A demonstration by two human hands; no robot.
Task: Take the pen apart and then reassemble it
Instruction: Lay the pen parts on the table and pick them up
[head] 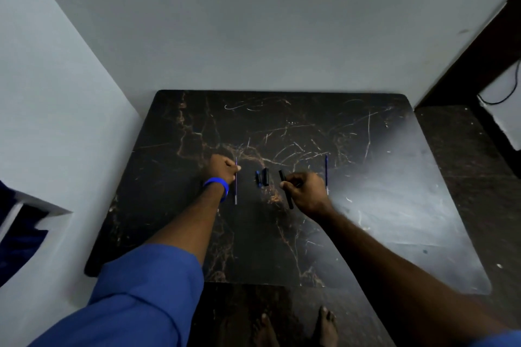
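Observation:
Pen parts lie on a dark marble table. My left hand pinches a thin blue refill that lies lengthwise on the table. My right hand grips a black pen barrel, tilted with its far end pointing up-left. Between the hands rest two short pieces, a blue one and a black one. A second thin blue refill lies just right of my right hand.
White walls close off the table's far and left sides. A blue band sits on my left wrist. Dark floor and my bare feet show below the table's near edge. A white object with a black cable stands at the right.

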